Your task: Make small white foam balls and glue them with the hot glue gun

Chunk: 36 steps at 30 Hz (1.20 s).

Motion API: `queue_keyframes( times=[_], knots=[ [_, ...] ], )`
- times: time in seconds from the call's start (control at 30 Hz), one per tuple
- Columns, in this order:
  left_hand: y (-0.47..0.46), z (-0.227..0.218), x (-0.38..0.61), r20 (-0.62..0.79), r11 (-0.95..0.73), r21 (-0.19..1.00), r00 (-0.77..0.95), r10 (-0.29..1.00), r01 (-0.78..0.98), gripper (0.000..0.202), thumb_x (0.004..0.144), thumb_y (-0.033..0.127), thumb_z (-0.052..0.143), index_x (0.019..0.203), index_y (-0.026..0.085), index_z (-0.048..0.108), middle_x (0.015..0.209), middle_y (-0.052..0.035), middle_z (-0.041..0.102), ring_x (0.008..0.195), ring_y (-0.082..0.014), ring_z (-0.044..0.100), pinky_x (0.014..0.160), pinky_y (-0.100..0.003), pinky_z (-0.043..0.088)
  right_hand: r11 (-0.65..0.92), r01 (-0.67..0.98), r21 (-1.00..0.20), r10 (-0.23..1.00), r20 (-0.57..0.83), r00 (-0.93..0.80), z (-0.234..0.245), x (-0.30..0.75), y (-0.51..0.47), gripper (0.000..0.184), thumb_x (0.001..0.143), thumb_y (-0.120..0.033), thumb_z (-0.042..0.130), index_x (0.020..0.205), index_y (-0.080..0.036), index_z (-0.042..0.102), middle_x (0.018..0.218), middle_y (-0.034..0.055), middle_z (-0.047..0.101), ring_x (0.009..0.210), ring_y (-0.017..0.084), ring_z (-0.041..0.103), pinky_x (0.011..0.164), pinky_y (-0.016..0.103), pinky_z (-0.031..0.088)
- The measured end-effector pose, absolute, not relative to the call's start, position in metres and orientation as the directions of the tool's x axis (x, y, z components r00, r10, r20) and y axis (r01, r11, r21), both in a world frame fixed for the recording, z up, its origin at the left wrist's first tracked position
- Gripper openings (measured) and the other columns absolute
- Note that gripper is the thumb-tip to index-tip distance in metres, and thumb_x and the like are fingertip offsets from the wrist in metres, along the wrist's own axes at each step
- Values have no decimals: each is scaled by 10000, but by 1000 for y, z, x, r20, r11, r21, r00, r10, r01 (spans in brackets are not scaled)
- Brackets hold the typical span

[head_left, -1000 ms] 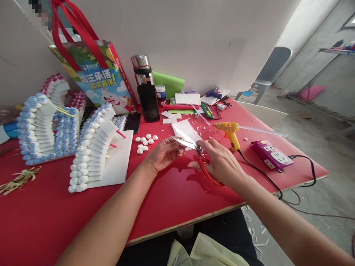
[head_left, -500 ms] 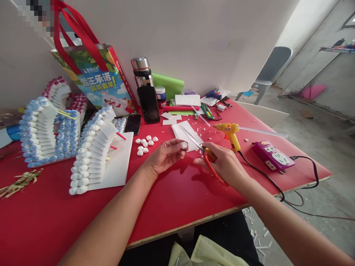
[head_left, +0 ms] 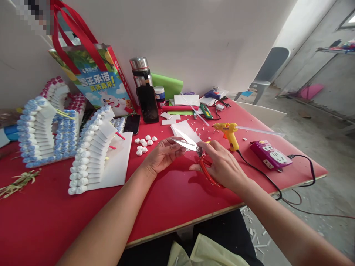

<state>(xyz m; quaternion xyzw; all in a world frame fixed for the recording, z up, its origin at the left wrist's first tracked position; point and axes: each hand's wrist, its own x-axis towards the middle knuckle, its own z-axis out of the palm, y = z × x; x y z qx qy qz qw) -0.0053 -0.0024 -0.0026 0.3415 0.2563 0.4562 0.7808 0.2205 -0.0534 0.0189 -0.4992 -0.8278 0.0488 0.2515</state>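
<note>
My left hand is closed in a pinch around a small white rolled piece, now mostly hidden behind a blade. In my right hand are red-handled scissors, their blades spread and pointing left. One blade passes across the fingertips of my left hand; whether it touches the piece I cannot tell. Several small white rolled rosettes lie left of my left hand. Beneath and behind the blades is a white sheet on the red table.
To the left stand a white roll-edged model and a blue-and-white one. A yellow glue gun and purple power strip with a black cord are at right. Behind are a phone, a steel flask and a shopping bag.
My right hand has turned the scissors, and their blades have opened and swung left across my left fingertips. The white piece, visible before, is now mostly covered. My left hand stays nearly in place.
</note>
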Motion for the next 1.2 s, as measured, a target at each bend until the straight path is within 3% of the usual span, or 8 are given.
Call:
queue_keyframes(
  times=[0.43,0.6,0.77,1.03,1.2],
  knots=[
    [-4,2,-4,-95,351,778,454,886,-521,158,724,130,818,861,105,742,763,-53,711,708,-120,674,717,-212,556,492,824,-279,836,415,-359,8,222,-55,419,940,-520,542,1160,-170,617,837,69,595,665,183,544,575,275,345],
    [-6,4,-3,-119,383,755,462,879,-533,175,747,124,791,912,130,732,825,-54,685,723,-115,640,705,-218,532,484,782,-393,855,399,-330,5,226,-56,447,920,-537,581,1176,-171,611,853,65,625,665,173,559,606,277,398],
    [-5,6,-2,-65,386,723,500,864,-573,120,841,218,718,907,118,707,807,-43,588,674,-100,559,639,-220,474,405,761,-506,905,343,-254,14,231,-53,532,882,-571,627,1248,-188,578,920,71,628,717,179,575,651,283,441],
    [-4,8,2,-154,456,635,477,866,-623,76,825,132,660,753,108,650,675,-21,546,548,-87,480,571,-228,436,571,772,-280,791,439,-426,9,230,-46,560,877,-546,634,1289,-175,561,970,105,574,824,240,551,724,350,455],
    [-5,9,3,-215,478,611,449,867,-631,103,823,126,655,727,122,615,667,-19,563,505,-84,456,543,-235,429,591,771,-237,766,464,-445,5,224,-43,540,882,-532,629,1269,-160,575,947,104,557,813,239,525,749,368,457]
  ],
)
